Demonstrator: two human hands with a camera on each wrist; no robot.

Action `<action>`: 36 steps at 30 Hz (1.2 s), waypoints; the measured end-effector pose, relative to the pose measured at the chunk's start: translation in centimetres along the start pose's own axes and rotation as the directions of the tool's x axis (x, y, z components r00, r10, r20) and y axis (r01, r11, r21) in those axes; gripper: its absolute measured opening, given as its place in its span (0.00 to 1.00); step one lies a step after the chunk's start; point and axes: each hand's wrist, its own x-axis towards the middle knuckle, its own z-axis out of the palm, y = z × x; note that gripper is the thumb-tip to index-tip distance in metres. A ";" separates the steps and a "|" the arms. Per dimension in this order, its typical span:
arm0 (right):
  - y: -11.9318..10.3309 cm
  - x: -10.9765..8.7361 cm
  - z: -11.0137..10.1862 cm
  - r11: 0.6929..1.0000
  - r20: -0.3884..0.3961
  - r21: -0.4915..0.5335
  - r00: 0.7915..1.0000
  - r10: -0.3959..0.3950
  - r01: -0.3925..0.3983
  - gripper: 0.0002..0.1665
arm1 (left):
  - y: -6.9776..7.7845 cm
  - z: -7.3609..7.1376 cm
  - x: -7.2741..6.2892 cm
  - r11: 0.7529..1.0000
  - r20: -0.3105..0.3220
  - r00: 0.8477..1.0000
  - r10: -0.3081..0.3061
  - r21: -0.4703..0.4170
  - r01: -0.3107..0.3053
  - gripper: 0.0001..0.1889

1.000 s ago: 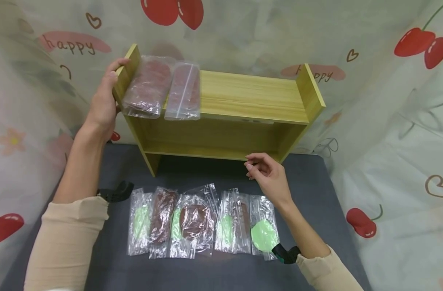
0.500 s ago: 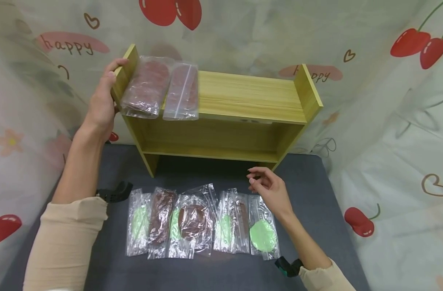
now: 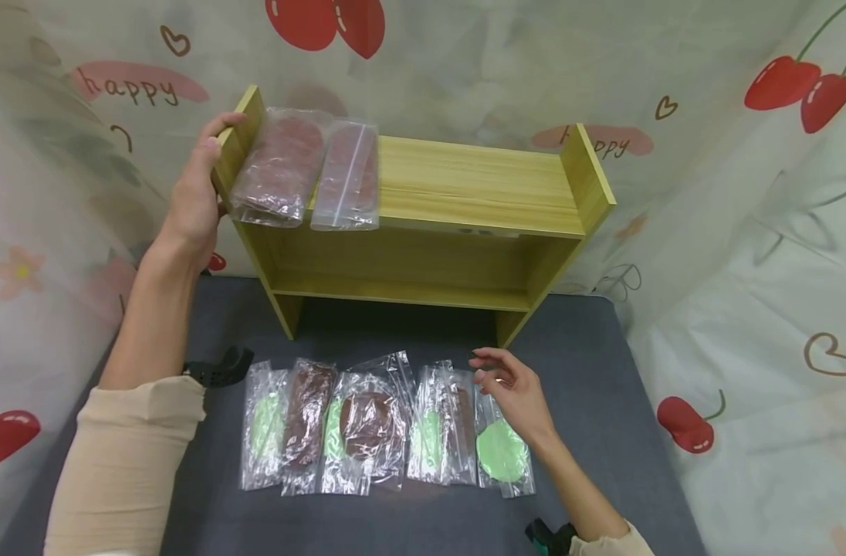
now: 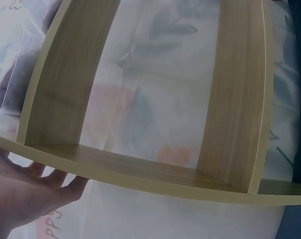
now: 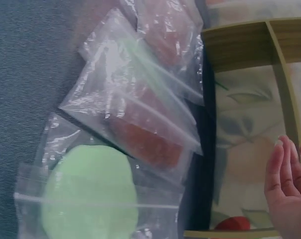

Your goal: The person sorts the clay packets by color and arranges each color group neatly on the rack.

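My left hand [image 3: 194, 189] grips the left side panel of a small wooden shelf [image 3: 482, 185]. In the left wrist view its fingers [image 4: 56, 181] lie against the panel's outer face. The right hand [image 3: 520, 394] holds nothing. Its fingers are loosely curled, and it hovers just above the top of a clear zip bag with a light green disc [image 3: 502, 452]. To the left of that bag lie several more clear bags, among them one with a brown disc [image 3: 367, 425] and one with a long brown piece [image 3: 310, 417]. The right wrist view shows the green disc [image 5: 90, 189] close up.
Two clear bags with reddish contents, a wide one [image 3: 282, 162] and a narrower one [image 3: 346, 174], lean on the top shelf's left end. A patterned sheet [image 3: 451, 69] surrounds the dark table [image 3: 326, 529]. Black wrist cameras [image 3: 221, 367] sit on both forearms.
My right hand has come down from the front of the shelf toward the rightmost bag, nearer me. The left hand stays at the side panel, and the bags have not moved.
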 end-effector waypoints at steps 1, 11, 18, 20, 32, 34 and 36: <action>0.6 0.0 0.0 1.000 -0.004 -0.001 1.000 0.008 -0.008 0.20 | 0.0 0.0 0.0 1.000 0.000 1.000 0.001 0.001 -0.001 0.22; 3.6 -0.7 -0.3 0.998 0.029 -0.001 0.997 0.066 -0.066 0.20 | -0.1 0.0 0.1 1.000 0.005 1.000 0.001 0.002 -0.001 0.22; 5.4 -1.5 0.4 0.993 0.025 -0.008 0.993 0.118 -0.118 0.21 | -0.1 0.0 0.1 1.000 0.008 1.000 0.009 0.010 -0.009 0.22; 6.0 -1.7 0.6 0.991 0.019 0.000 0.991 0.133 -0.133 0.21 | -0.1 0.0 0.1 1.000 0.005 1.000 0.006 0.009 -0.007 0.23; 8.1 -2.8 0.8 0.975 0.010 0.045 0.976 0.216 -0.216 0.22 | -0.2 0.0 0.0 1.000 -0.005 1.000 -0.002 -0.028 0.002 0.23; 8.4 -3.0 1.0 0.974 -0.002 0.033 0.975 0.222 -0.222 0.23 | -0.2 0.1 0.0 1.000 -0.009 1.000 -0.001 -0.026 0.001 0.23; 8.6 -3.3 1.2 0.973 -0.023 0.024 0.973 0.230 -0.229 0.23 | -0.2 0.1 0.0 1.000 -0.008 1.000 0.004 -0.025 -0.004 0.23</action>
